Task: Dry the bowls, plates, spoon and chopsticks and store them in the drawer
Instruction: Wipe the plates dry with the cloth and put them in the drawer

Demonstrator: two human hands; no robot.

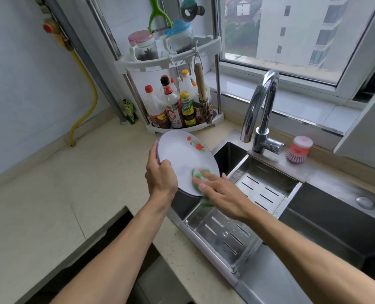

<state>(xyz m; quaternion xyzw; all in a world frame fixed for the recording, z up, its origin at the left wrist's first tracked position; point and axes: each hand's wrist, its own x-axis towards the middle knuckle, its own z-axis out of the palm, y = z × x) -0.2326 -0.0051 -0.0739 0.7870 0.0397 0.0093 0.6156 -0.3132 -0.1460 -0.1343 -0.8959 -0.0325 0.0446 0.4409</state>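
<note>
Plate: you hold the plate tilted over the sink edge.
Fingers: left hand grips its rim; right hand presses a cloth flat.
Left: other dishes unseen, drawer storing ahead.

We get soft grey daylight from the window upper right, bright and even, only faint shadows on the table, glare along the faucet, motion blur on the right hand, wide-angle bending at our edges

Two forearms bare to the elbow; left hand, right hand ungloved.
</note>
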